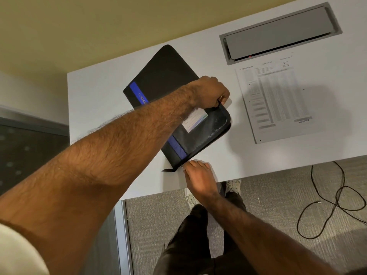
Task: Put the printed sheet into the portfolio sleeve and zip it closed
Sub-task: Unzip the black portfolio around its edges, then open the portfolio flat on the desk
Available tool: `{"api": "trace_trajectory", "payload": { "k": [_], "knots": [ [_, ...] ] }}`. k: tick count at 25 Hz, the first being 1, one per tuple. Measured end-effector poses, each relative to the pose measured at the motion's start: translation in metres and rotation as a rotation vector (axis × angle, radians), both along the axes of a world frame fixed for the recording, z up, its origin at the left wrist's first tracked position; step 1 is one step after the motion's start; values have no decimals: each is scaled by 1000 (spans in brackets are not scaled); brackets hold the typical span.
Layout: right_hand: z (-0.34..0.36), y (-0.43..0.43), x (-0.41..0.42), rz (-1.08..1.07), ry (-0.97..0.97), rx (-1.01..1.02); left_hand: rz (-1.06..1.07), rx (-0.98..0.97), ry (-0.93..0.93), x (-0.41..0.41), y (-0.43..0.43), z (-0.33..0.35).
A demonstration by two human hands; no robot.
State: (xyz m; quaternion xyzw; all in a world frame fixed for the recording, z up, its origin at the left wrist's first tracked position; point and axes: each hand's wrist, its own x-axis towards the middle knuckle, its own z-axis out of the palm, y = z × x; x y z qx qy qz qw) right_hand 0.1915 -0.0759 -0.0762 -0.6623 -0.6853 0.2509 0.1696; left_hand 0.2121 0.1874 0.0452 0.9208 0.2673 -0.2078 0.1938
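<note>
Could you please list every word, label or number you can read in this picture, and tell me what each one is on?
"TFOL": pale letters on the blue band of the portfolio; the start is hidden by the forearm, and the end is unclear.
"ENTERED": stamp at the lower right of the printed sheet.
Sheet's heading, table and side list: too blurred to read.
Card in the portfolio's window: too small to read.
</note>
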Motion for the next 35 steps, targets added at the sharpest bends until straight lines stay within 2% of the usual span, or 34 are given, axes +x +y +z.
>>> {"api": "trace_trajectory", "payload": {
  "k": [12,17,19,22,24,26,30,33,35],
  "knots": [
    [-3,-18,-47,-34,58,-57,-31,92,-56,-14,-5,8],
    [4,-8,-27,26,109,-70,33,105,-135,-28,-12,21],
    [9,-2,-2,-54,95,-61,67,134,-173,-37,-15,33],
    [17,19,42,-319,82,28,115,155,-230,-58,-26,51],
    [23,50,68,-488,147,15,182,160,-279,-75,-40,59],
    [27,85,86,-543,158,-26,305,164,-303,-84,-58,62],
    [31,128,93,-404,-12,-184,677,113,-404,-89,-98,69],
    [29,131,88,-279,-203,-227,825,89,-552,-100,-117,74],
    [29,130,88,-280,-243,-221,906,100,-583,-116,-127,81]
  ]
}}
